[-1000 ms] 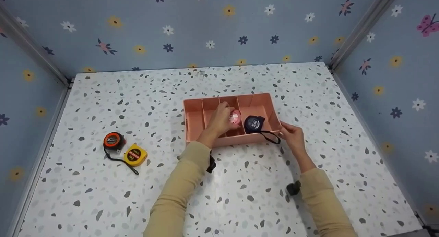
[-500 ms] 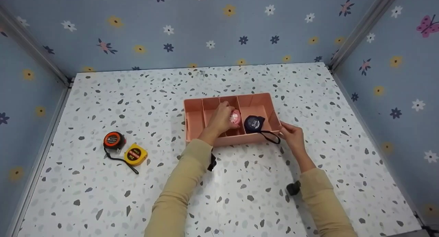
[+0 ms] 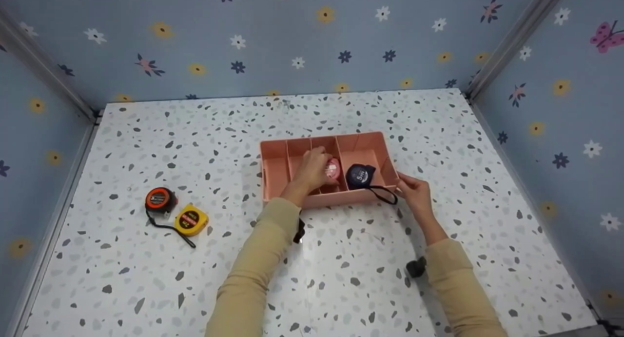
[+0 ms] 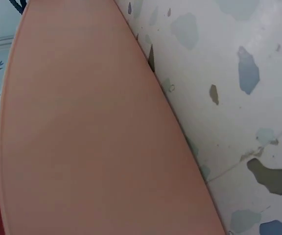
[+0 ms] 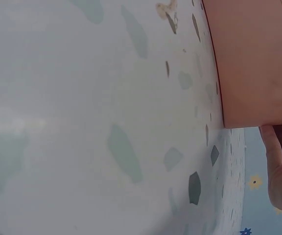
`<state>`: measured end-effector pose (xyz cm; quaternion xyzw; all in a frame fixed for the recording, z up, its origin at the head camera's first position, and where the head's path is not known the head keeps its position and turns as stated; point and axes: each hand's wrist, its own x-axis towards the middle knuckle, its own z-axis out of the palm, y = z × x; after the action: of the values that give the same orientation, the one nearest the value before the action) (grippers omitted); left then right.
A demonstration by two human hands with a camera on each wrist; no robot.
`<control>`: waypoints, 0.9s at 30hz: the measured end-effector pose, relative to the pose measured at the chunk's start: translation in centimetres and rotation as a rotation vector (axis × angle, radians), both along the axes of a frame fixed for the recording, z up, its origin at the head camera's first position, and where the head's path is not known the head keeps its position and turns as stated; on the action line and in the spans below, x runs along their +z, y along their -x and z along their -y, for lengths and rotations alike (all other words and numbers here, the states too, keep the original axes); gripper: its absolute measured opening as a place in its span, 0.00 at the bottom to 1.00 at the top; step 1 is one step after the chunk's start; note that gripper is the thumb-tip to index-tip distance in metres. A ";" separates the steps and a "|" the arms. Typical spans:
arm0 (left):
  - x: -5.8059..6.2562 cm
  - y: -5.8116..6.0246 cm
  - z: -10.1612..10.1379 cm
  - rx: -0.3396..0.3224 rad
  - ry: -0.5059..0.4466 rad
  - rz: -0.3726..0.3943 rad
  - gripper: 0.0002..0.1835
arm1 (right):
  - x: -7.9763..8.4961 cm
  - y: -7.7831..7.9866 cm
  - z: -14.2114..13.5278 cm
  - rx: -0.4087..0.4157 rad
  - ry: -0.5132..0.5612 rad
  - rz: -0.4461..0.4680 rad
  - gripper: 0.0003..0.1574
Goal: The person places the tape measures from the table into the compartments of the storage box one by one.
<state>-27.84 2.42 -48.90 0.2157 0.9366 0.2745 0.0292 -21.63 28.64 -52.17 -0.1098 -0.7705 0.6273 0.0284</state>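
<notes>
Slightly lower in the head view than half a second ago, we find the left hand [image 3: 308, 171] and the pink tape measure [image 3: 332, 168] it holds; the other objects keep their places. Largest, a blue flowered wall panel [image 3: 273, 39] stands behind a speckled white table [image 3: 146, 288]. On the latter rests a salmon-pink divided box [image 3: 336, 199], four compartments in a row, the rightmost widest. Two tan sleeves [image 3: 248, 268] slant inward from the lower edge; we trace the left forearm across the box's front wall, the right to its right front corner. The left hand dips into the box, back uppermost, fingers curled round the pink tape measure in the third compartment from the left; whether this touches the compartment's floor we cannot tell. The right hand [image 3: 415, 193] extends its fingers, tips touching the outside of the right end wall. We note a navy tape measure [image 3: 360, 176] marked 5m in the rightmost compartment, its black strap [image 3: 396, 197] looped over the front wall. Well apart, to the left, lie an orange-faced black tape measure [image 3: 160, 200] and, just beside it, a yellow tape measure [image 3: 191, 220] marked 2m.
</notes>
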 end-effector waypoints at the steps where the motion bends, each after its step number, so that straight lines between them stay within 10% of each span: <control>1: -0.1 0.0 0.0 -0.003 0.001 -0.003 0.36 | 0.0 0.0 0.0 -0.004 0.003 -0.003 0.20; 27: -0.5 0.5 -0.8 0.006 0.215 -0.090 0.24 | -0.6 0.0 -0.1 0.008 0.010 -0.056 0.21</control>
<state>-28.36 3.19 -49.41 0.2208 0.9616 0.1627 0.0091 -21.61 28.76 -52.72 -0.0890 -0.7667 0.6341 0.0470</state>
